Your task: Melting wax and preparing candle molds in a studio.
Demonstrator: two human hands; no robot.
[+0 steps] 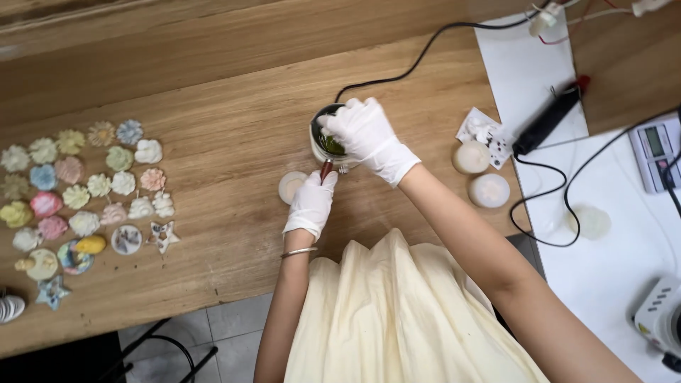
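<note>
Both my hands wear white gloves. My left hand (311,203) grips the dark red handle (326,169) of a small metal pot (325,142) standing on the wooden table (234,142). Over the pot's mouth is my right hand (367,135), fingers closed as if on something small that I cannot make out. Dark green content shows inside the pot. A round cream disc (289,186) lies just left of my left hand.
Several pastel flower and shell shaped pieces (85,188) lie at the table's left. Two round discs (481,174), a black tool (547,119) with a cord, a small digital scale (658,150) and a white appliance (661,317) sit on white sheets at the right.
</note>
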